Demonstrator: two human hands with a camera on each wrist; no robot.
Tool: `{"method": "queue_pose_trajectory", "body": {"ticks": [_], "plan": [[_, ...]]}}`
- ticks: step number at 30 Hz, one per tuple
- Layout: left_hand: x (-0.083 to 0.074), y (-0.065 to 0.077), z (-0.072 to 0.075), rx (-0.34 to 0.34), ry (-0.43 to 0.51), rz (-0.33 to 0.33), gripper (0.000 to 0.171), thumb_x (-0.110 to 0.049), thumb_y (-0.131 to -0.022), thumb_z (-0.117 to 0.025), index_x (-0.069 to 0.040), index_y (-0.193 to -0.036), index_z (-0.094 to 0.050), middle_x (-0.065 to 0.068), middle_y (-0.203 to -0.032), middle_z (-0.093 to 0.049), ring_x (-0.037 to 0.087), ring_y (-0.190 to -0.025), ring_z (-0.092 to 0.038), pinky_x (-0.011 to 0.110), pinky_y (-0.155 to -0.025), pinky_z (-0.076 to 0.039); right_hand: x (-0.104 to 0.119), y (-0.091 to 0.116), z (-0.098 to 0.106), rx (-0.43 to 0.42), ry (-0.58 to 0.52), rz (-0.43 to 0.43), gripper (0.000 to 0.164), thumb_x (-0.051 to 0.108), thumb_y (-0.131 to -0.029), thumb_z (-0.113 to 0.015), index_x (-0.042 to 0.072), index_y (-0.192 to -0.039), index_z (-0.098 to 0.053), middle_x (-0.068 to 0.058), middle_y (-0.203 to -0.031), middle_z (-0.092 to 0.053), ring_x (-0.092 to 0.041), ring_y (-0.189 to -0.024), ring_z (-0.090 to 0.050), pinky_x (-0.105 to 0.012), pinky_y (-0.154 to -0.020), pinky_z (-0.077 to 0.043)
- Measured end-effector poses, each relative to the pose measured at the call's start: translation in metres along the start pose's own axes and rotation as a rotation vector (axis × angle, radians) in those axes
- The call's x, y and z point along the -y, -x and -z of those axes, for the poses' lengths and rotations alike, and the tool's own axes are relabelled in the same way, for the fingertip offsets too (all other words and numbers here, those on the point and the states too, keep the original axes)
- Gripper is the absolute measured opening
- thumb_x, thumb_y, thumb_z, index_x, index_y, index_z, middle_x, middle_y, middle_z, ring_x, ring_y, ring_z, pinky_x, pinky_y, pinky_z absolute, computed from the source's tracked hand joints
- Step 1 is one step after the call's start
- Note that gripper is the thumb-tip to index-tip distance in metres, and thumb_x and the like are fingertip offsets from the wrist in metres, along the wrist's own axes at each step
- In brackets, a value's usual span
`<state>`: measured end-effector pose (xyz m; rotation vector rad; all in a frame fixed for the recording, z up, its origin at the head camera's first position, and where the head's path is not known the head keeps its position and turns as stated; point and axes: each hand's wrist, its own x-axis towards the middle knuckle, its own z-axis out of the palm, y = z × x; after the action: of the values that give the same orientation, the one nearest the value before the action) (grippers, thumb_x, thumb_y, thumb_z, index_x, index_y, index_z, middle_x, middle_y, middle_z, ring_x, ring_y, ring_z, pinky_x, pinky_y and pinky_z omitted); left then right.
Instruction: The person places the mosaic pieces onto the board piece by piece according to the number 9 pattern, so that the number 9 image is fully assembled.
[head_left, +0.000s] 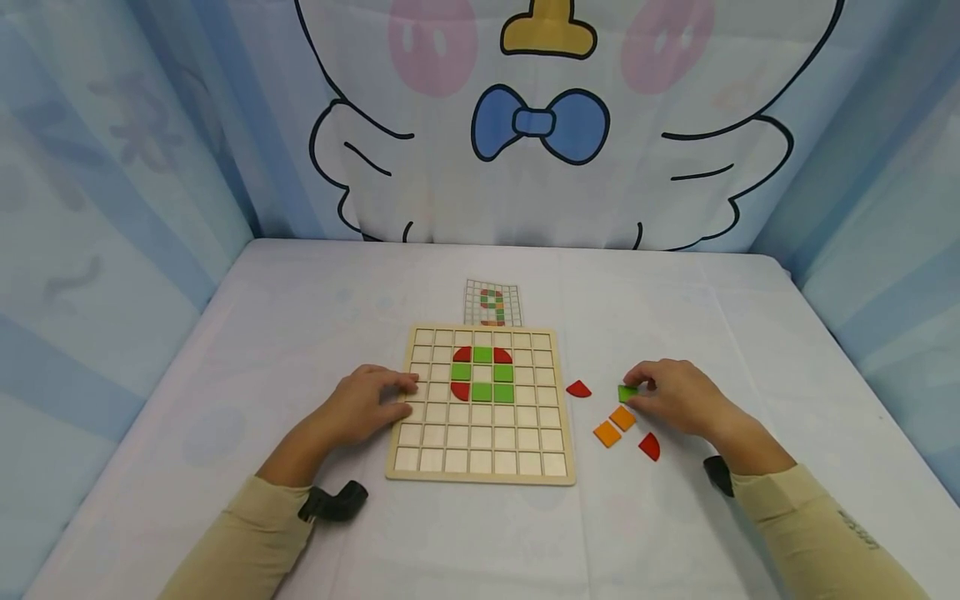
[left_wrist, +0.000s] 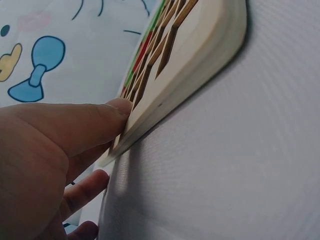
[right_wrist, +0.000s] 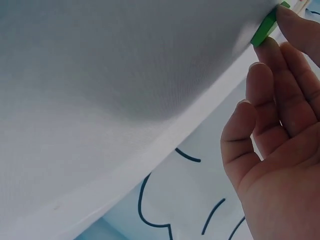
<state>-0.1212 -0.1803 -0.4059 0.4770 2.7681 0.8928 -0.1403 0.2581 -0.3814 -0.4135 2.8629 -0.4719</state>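
A square wooden grid board (head_left: 480, 479) lies in the middle of the table. Several green square tiles (head_left: 483, 392) and red quarter-circle tiles (head_left: 461, 390) form a ring in its upper cells, around one bare cell. My left hand (head_left: 360, 406) rests on the board's left edge, fingers loosely bent, the thumb (left_wrist: 85, 125) on the rim. To the right of the board, my right hand (head_left: 678, 396) pinches a green square tile (right_wrist: 266, 27) between thumb and fingertips, close over the table. Two orange square tiles (head_left: 607, 433) lie just in front of that hand.
One loose red quarter-circle tile (head_left: 578, 389) lies beside the board's right edge, another (head_left: 650, 447) nearer me. A printed pattern card (head_left: 472, 300) sits behind the board, its lower edge hidden. Patterned curtains (head_left: 540, 200) surround the white table (head_left: 315, 300) at back and sides.
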Motion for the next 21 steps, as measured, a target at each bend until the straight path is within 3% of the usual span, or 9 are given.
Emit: {"method": "queue_pose_trajectory", "body": {"ticks": [13, 21], "plan": [[-0.002, 0.001, 0.000, 0.006, 0.001, 0.016, 0.022, -0.018, -0.095, -0.070, -0.013, -0.116, -0.072, 0.003, -0.139, -0.060, 0.036, -0.132, -0.043, 0.058, -0.105, -0.035, 0.006, -0.001, 0.003, -0.042, 0.010, 0.026, 0.024, 0.018, -0.089, -0.075, 0.004, -0.109, -0.073, -0.007, -0.097, -0.068, -0.029, -0.091, -0.059, -0.048, -0.083, -0.051], [-0.001, 0.001, 0.001, 0.003, 0.003, 0.002, 0.022, -0.017, -0.095, -0.069, -0.012, -0.116, -0.072, 0.003, -0.139, -0.060, 0.036, -0.132, -0.044, 0.057, -0.105, -0.035, 0.023, -0.002, 0.005, -0.042, 0.009, 0.064, 0.022, 0.018, -0.088, -0.074, 0.006, -0.107, -0.074, -0.002, -0.093, -0.067, -0.027, -0.090, -0.059, -0.044, -0.078, -0.052]]}}
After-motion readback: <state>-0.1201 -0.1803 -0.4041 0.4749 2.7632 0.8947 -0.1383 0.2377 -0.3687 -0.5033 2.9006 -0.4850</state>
